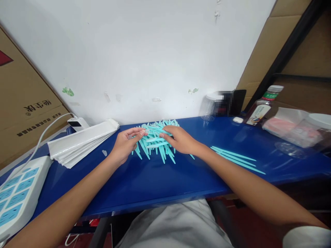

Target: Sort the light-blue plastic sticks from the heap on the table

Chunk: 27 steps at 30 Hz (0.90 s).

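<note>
A heap of slim turquoise plastic sticks (164,153) with tapered ends lies on the blue table (155,182) near the wall. Over the heap, my right hand (181,139) is closed around several of these sticks, whose ends point left. My left hand (126,143) is at the heap's left side, thumb and forefinger pinched together by the ends of the held sticks. What sits between those fingertips is too small to make out. Apart from the heap, several more turquoise sticks (236,159) lie side by side beyond my right forearm.
A fanned stack of white plastic bags (82,143) lies on the left, beside a power strip (22,191) and a small white device (77,123) with a cable. At right stand a clear jar (209,107), a bottle (264,105) and a pink-filled bag (289,127). Cardboard flanks both sides.
</note>
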Available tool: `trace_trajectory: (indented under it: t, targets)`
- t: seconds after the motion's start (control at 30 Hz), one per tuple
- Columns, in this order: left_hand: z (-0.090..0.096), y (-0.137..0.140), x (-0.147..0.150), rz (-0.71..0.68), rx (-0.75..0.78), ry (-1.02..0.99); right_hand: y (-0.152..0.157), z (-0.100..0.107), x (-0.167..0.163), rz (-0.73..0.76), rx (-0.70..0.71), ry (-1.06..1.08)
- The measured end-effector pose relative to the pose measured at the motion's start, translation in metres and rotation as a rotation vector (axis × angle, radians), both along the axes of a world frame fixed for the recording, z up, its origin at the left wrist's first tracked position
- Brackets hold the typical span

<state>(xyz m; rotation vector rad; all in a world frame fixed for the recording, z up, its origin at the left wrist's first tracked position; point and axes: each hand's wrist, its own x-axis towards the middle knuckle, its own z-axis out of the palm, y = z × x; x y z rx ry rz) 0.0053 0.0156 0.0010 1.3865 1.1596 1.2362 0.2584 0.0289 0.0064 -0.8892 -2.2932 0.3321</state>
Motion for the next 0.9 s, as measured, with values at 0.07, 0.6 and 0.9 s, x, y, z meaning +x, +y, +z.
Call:
trace_trajectory:
  t: [0.07,0.6,0.9]
  targets:
    - [0.000,0.000,0.000,0.003,0.002,-0.004,0.000,0.000,0.000,-0.003,-0.001,-0.004]
    - [0.005,-0.006,0.006,0.054,0.111,0.133,-0.004,0.003,-0.001,0.034,-0.016,-0.048]
    - [0.006,-0.010,0.011,-0.116,0.275,0.232,-0.006,-0.002,-0.005,0.133,-0.036,-0.065]
